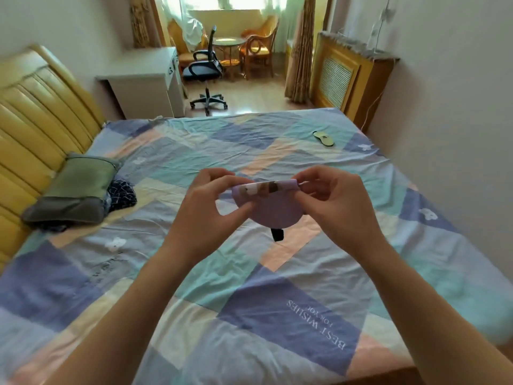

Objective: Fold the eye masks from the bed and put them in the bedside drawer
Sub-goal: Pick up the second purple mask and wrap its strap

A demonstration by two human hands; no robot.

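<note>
We had both hands up over the bed (277, 315), holding the purple eye mask (273, 209) in the air between them. Left hand (205, 215) pinched the mask's left end, thumb in front and fingers behind; right hand (333, 201) pinched the right end at the top corner, fingers curled in. Mask looked folded over: plain lilac face toward us, a printed brown-and-white strip showing along its top edge. Black strap (277, 234) hung out below the mask, dangling clear of the sheet.

Second eye mask (323, 138), yellowish with a dark edge, lay flat near the far right side of the bed, well apart from our hands. Sheet was a patchwork of blue, teal, peach and grey, with "BEST WISHES" printed on a blue patch near us.

Green-and-grey pillow (75, 190) sat at the left by the yellow headboard (36, 107), dark patterned cloth (122, 194) tucked beside it. White cabinet (144, 90) stood past the head of the bed; we couldn't tell whether it had a drawer. Black office chair (206, 70) beyond it near the window
</note>
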